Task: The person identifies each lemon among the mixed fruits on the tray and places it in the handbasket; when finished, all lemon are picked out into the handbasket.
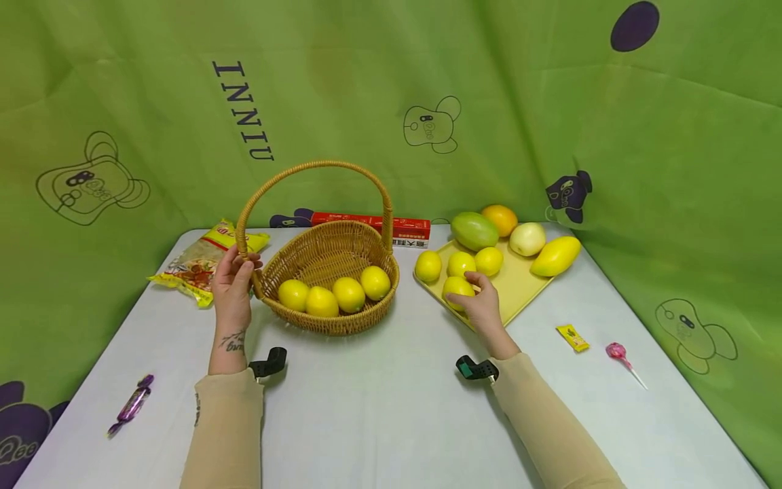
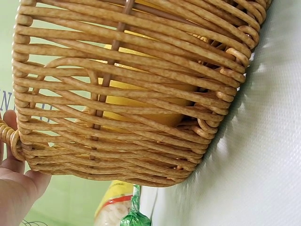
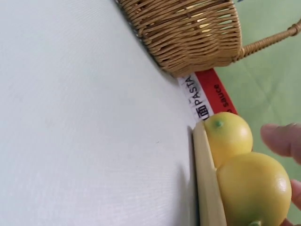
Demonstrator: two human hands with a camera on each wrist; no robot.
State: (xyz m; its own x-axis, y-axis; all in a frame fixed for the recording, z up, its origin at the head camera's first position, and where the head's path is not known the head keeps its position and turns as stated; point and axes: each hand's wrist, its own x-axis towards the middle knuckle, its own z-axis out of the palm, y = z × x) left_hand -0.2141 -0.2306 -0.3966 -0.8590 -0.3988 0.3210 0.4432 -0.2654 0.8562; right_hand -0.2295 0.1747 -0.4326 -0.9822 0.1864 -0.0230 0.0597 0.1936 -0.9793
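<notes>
My left hand point(image 1: 232, 288) holds the wicker basket point(image 1: 332, 326) at the lower left end of its tall handle. Several lemons point(image 1: 349, 295) lie along the near side inside it; through the weave, a yellow lemon point(image 2: 136, 101) shows in the left wrist view. Over at the yellow tray point(image 1: 519, 292), my right hand point(image 1: 485, 309) has thumb and fingers around the nearest lemon point(image 1: 458, 292). That lemon point(image 3: 254, 188) sits at the tray's edge in the right wrist view, partly covering the fingers. More lemons point(image 1: 428, 266) rest beside it on the tray.
A green mango point(image 1: 475, 231), an orange fruit point(image 1: 499, 221), a pale round fruit point(image 1: 527, 239) and a yellow mango point(image 1: 556, 256) lie at the tray's back. Behind the basket are a red pasta box point(image 1: 409, 227) and a food bag point(image 1: 201, 261). Wrapped candy point(image 1: 132, 405) and a lollipop point(image 1: 617, 352) lie forward.
</notes>
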